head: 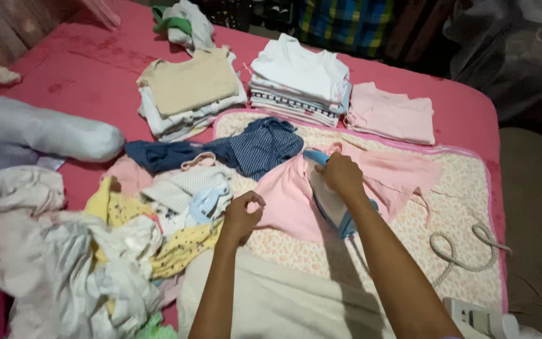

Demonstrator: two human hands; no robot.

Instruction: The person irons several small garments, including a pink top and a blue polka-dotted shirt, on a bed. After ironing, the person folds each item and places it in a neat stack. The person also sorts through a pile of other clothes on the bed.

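1. Landmark = the pink garment [296, 194], spread on a floral pad [459, 207] over the red bed [83, 69]; everything below is placed relative to it
2. Nearest the camera, below the garment: a cream cloth [271, 301] bunched over the pad's near edge, both forearms crossing it
3. Near right of the garment: the iron's pale cord [456, 248] lies looped on the pad, w/ a white device [478, 317] at the frame's bottom edge (can't tell what it is)
4. Left hand [243, 213]: at the garment's near-left hem, fingers curled in and pinching the fabric edge, holding it taut
5. Right hand [341, 176]: on top of the garment, wrapped tight round the handle of a blue-and-white iron [337, 210], soleplate flat on the cloth, tip pointing away from the person
6. Left of the garment: a loose heap of unfolded clothes [127, 238], yellow, white and striped, w/ navy striped pieces [252, 147] touching its far-left corner
7. Beyond the garment: three folded stacks – beige-topped [189, 88], white [299, 75], pink [390, 113]
8. Risks, as I judge them: left fingers sit close to the iron's path, so a sideways pass could burn them; iron left resting in one spot could scorch the thin fabric; the looped cord could snag & jerk the iron; navy pieces overlapping the corner could get pressed in by accident
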